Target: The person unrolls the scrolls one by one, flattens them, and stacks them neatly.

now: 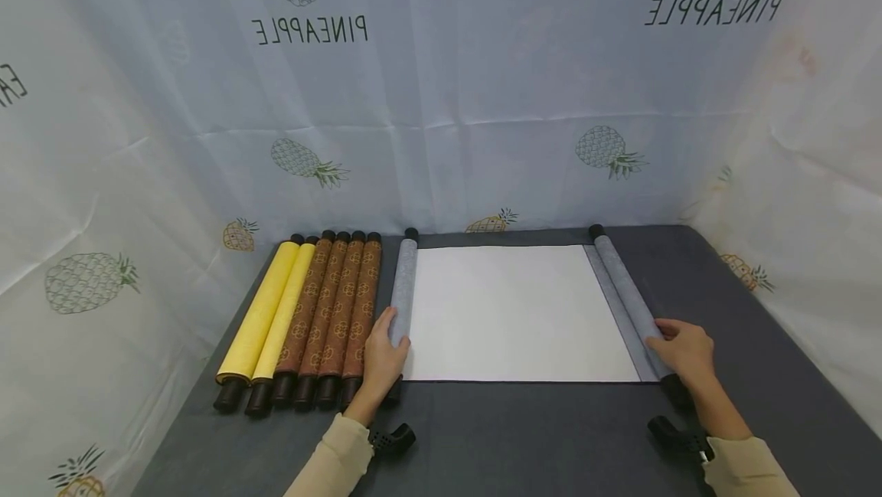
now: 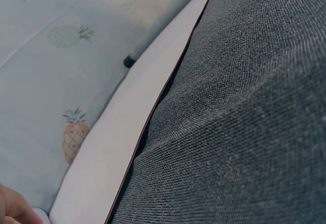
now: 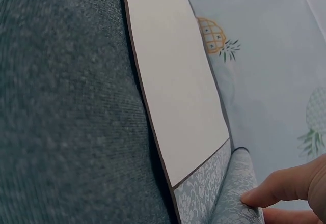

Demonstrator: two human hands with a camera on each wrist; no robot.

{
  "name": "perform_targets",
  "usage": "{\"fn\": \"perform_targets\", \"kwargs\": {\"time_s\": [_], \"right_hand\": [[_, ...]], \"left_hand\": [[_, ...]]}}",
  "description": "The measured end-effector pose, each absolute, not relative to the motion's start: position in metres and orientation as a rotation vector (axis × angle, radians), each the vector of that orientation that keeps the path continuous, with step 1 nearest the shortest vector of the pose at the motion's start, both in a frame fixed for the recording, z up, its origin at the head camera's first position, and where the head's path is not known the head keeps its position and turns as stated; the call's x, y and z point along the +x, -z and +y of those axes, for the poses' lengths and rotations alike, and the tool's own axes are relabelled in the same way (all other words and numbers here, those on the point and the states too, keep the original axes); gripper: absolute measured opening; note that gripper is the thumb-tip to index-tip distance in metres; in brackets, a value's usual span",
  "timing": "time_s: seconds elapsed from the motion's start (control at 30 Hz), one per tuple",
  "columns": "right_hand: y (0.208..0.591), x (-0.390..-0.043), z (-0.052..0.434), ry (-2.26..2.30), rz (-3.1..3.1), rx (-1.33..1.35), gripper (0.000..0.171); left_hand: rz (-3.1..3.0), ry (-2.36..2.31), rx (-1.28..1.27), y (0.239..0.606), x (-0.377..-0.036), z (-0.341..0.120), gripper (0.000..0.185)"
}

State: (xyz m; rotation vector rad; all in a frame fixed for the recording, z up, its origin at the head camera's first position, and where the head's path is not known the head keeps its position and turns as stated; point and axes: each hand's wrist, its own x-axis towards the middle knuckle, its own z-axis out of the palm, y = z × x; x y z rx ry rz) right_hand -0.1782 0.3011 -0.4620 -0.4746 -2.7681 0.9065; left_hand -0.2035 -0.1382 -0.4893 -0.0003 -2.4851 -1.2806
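Observation:
A scroll lies unrolled on the dark grey table (image 1: 524,428), its white sheet (image 1: 510,313) stretched between two grey-blue rollers. My left hand (image 1: 394,332) grips the left roller (image 1: 405,282) near its front end, thumb on the sheet side. Over on the other side, my right hand (image 1: 653,332) holds the right roller (image 1: 623,282) close to its near black knob. In the right wrist view a fingertip (image 3: 280,191) and thumb press on the patterned roll (image 3: 234,183) beside the sheet (image 3: 173,81). The left wrist view looks along the sheet (image 2: 112,132) to the far roller (image 2: 168,20).
Left of the open scroll lie two yellow rolled scrolls (image 1: 265,313) and several brown patterned ones (image 1: 338,309), side by side and touching. A pale cloth with pineapple prints (image 1: 441,99) walls in the table at the back and both sides.

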Motion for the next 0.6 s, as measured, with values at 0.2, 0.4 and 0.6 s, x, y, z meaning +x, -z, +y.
{"fn": "perform_targets", "kwargs": {"time_s": [0.2, 0.4, 0.6], "right_hand": [[0.463, -0.179, 0.303, -0.904, -2.743, -0.500, 0.045], [0.463, -0.180, 0.307, -0.894, -2.737, -0.526, 0.046], [0.462, -0.180, 0.313, -0.879, -2.731, -0.544, 0.045]], "left_hand": [[-2.481, 1.333, 0.002, 0.490, -0.204, -0.138, 0.051], [-2.470, 1.352, -0.008, 0.491, -0.206, -0.137, 0.048], [-2.528, 1.317, -0.026, 0.493, -0.206, -0.137, 0.046]]}}
